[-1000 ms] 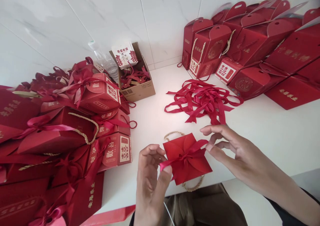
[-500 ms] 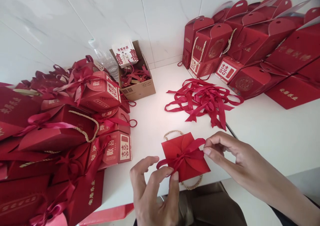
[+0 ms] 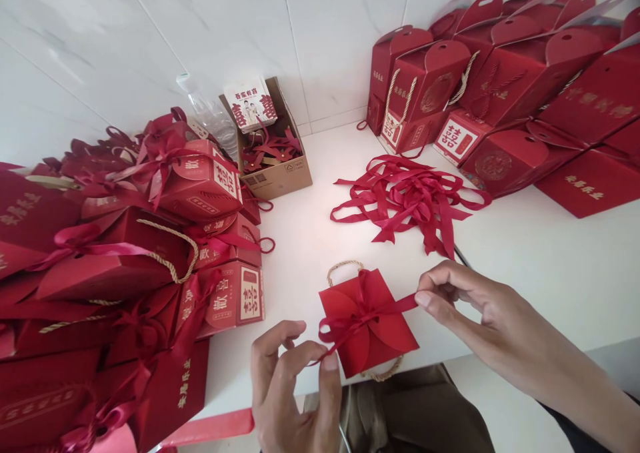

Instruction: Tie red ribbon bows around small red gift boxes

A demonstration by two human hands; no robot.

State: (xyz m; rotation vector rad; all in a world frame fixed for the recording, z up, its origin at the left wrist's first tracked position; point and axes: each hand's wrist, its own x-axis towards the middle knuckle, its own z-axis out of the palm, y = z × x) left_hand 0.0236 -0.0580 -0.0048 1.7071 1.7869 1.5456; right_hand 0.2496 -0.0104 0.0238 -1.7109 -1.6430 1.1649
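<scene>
A red box (image 3: 383, 343) with overlapping petal flaps and gold rope handles sits near the table's front edge. Across its top runs a dark pink ribbon (image 3: 364, 316), knotted at the middle with a loop at the left and another at the back. My left hand (image 3: 300, 379), at the box's front left, pinches one ribbon end between thumb and forefinger. To the right of the box, my right hand (image 3: 467, 306) pinches the other end, which is drawn straight from the knot.
Loose ribbons (image 3: 410, 199) lie tangled behind the box. Ribboned red boxes (image 3: 200, 179) are heaped at the left, and more red boxes (image 3: 535, 73) stand at the back right. A cardboard box (image 3: 283, 179) with cards and ribbons is by the wall, beside a clear plastic bottle (image 3: 210, 116).
My left hand has moved slightly left and my right hand slightly right, each with its ribbon end. The ribbon is straighter on the right, and the box has turned a little.
</scene>
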